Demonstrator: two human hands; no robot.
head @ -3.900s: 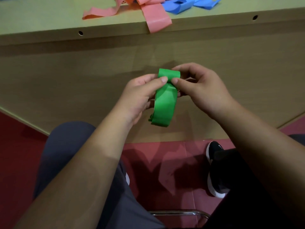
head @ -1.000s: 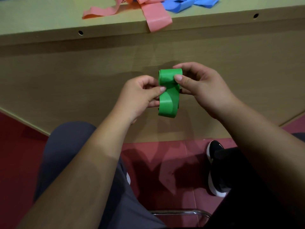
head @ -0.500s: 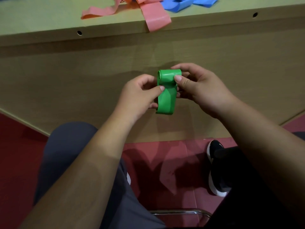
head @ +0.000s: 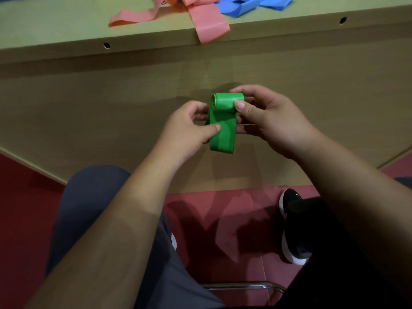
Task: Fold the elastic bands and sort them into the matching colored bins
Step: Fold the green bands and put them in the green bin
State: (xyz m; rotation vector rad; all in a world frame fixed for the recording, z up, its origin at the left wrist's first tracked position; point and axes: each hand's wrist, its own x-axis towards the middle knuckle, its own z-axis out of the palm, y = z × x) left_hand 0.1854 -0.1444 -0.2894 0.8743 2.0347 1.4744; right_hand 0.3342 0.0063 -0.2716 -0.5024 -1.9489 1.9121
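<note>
— Half the hanging tail is gone. The green band (head: 223,123) dangled much lower a few seconds back, and the roll at its top has thickened.
— Who holds what?
— The right hand (head: 276,123) pinches the roll between thumb and fingers, and the left hand (head: 185,130) pinches the flat tail, all below the table (head: 66,25) edge.
— Meaning?
— Folding looks nearly done, I'd say. No bin is in view, and pink bands (head: 208,22) and blue bands (head: 243,5) wait on the table.

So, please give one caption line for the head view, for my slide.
Left hand and right hand hold a half-rolled green band in front of a table with pink bands and blue bands.
</note>
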